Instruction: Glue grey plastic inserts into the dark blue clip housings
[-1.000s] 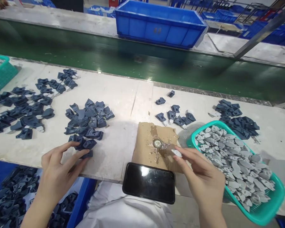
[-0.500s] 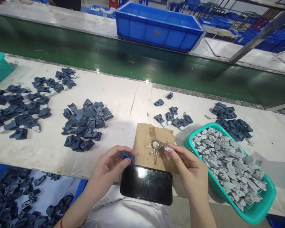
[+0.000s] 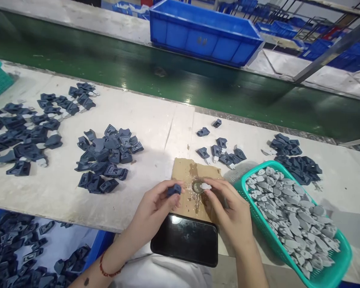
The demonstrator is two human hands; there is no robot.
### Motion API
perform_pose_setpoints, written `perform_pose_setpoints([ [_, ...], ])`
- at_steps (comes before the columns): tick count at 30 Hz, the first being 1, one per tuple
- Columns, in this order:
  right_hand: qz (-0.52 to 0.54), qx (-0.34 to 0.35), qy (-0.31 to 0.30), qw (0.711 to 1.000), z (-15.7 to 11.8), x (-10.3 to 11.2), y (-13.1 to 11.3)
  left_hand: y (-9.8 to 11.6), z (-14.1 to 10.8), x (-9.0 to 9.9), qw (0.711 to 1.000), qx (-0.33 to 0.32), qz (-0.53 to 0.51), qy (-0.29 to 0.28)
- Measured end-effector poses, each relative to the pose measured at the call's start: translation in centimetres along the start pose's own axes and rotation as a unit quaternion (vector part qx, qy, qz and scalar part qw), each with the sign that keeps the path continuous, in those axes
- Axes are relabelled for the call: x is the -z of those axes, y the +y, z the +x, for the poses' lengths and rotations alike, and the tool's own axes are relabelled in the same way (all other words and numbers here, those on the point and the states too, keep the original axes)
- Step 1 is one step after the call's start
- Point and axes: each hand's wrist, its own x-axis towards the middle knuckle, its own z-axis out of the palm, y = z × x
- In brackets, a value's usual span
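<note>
Between the thumb and fingers of my left hand (image 3: 157, 204) is a dark blue plastic part (image 3: 174, 189), held up over the left side of a piece of brown cardboard (image 3: 183, 171). My right hand (image 3: 229, 206) pinches a small light grey plastic piece (image 3: 205, 186) by its right end. That piece is just at the right of a small round dish of clear liquid (image 3: 197, 186), partly over its rim; whether they touch I cannot tell. Wet spots mark the cardboard around the dish. A black phone (image 3: 184, 240) lies below both hands, at the table's near edge.
A green basket (image 3: 345, 256) full of grey pieces stands at my right. Dark blue parts lie in piles (image 3: 105, 154) on the white table and in a lower-left blue bin (image 3: 103, 240). Beyond runs a green belt (image 3: 132, 76), with a large blue crate (image 3: 204, 40) behind.
My left hand has moved right, bringing the dark blue part closer to the dish and turning it. The grey piece in my right hand has shifted left to the dish's rim.
</note>
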Motion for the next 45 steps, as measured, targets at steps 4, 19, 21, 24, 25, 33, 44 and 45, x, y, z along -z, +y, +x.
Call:
perform_pose_setpoints([
  [4,0.031,-0.023,0.022,0.999,-0.5,-0.4,0.3,-0.4,-0.1,0.0,0.996,-0.029,0.085,0.014],
  [19,0.023,0.03,0.006,0.999,-0.4,-0.3,0.4,-1.2,-0.4,-0.2,0.983,-0.084,0.162,-0.006],
  [21,0.008,0.05,-0.005,0.999,-0.4,-0.4,0.4,-1.1,-0.5,-0.1,0.98,-0.084,0.178,-0.011],
  [24,0.004,0.058,0.003,0.998,-0.4,-0.4,0.3,-1.0,-0.5,-0.1,0.978,-0.081,0.191,-0.01],
  [25,0.006,0.055,0.009,0.998,-0.4,-0.4,0.3,-1.0,-0.5,-0.1,0.978,-0.081,0.193,-0.009],
  [33,0.056,-0.017,0.053,0.997,-0.7,-0.3,0.2,-1.0,0.0,-0.3,0.976,-0.099,0.195,0.003],
  [44,0.198,-0.035,0.037,0.979,-0.2,-0.7,-1.4,-0.5,0.0,-0.6,0.973,-0.095,0.211,-0.011],
  [45,0.191,-0.031,0.025,0.981,-0.2,-0.8,-1.4,-0.4,0.1,-0.6,0.973,-0.094,0.211,-0.01],
])
